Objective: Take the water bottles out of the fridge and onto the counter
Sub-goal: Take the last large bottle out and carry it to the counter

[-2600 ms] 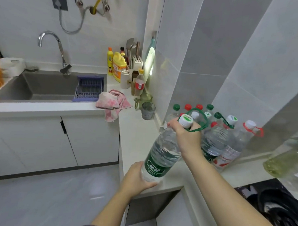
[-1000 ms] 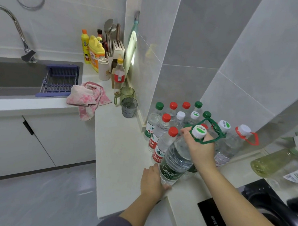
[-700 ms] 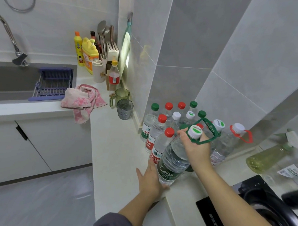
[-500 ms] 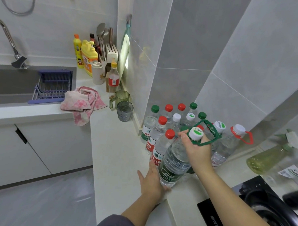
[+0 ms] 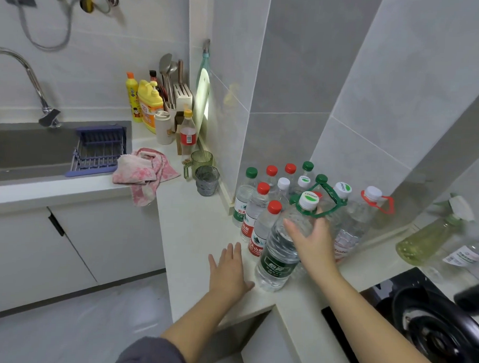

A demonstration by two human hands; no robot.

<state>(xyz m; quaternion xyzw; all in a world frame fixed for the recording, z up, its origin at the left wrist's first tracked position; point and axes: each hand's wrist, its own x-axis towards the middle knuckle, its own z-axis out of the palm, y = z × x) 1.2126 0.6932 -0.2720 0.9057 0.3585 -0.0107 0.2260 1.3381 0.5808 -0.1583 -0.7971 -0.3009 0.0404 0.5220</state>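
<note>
The left hand (image 5: 230, 271) has let go of the big water bottle (image 5: 280, 254). It is now flat and open over the counter (image 5: 192, 234), just beside the bottle's bottom. The right hand (image 5: 314, 239) has slid down from the cap. Its fingers are loose and straight, touching the bottle's shoulder. The bottle stands up on the counter, right next to the small red-capped bottles (image 5: 260, 234).
</note>
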